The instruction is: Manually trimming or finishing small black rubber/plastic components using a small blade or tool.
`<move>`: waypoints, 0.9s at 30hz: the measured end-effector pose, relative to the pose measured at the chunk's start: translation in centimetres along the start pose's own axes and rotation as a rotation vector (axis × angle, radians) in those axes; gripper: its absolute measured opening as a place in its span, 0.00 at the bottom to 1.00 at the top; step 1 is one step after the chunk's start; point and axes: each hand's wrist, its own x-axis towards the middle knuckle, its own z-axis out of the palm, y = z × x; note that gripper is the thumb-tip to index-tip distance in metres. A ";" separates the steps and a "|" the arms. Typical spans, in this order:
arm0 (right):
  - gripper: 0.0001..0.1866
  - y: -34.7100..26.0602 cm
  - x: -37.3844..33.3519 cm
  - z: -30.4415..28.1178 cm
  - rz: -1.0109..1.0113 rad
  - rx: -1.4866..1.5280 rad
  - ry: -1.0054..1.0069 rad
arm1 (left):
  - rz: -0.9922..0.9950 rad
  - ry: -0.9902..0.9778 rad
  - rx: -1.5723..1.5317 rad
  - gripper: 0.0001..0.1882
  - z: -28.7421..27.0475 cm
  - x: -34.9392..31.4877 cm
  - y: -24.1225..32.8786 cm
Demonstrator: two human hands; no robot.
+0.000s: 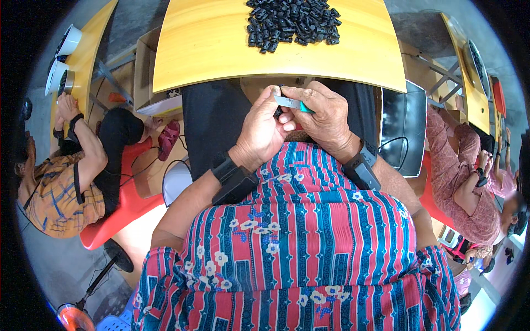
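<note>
My left hand point(260, 132) and my right hand point(322, 113) are brought together above my lap, just below the yellow table's point(221, 55) front edge. My right hand grips a small knife point(292, 103) with a teal handle and a pale blade pointing left. My left hand pinches a small black part point(277, 112) against the blade; the fingers hide most of it. A heap of several small black parts point(292, 21) lies on the table's far middle. Both wrists carry black bands.
A person in an orange patterned shirt point(61, 193) sits on a red stool at the left beside another yellow table. At the right sits a person in pink point(469, 187). A cardboard box point(144, 71) stands under the table's left, a dark bin point(403, 127) at the right.
</note>
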 end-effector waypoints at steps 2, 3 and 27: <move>0.14 -0.2 0.1 -0.2 -0.006 -0.006 -0.008 | -0.014 0.023 -0.031 0.08 0.0 0.0 0.0; 0.14 -0.3 0.2 -0.3 -0.013 -0.012 -0.013 | -0.015 0.022 -0.031 0.08 0.0 0.0 0.0; 0.14 -1.2 1.8 -1.3 -0.008 -0.256 -0.216 | 0.059 -0.074 0.199 0.11 0.3 0.1 1.3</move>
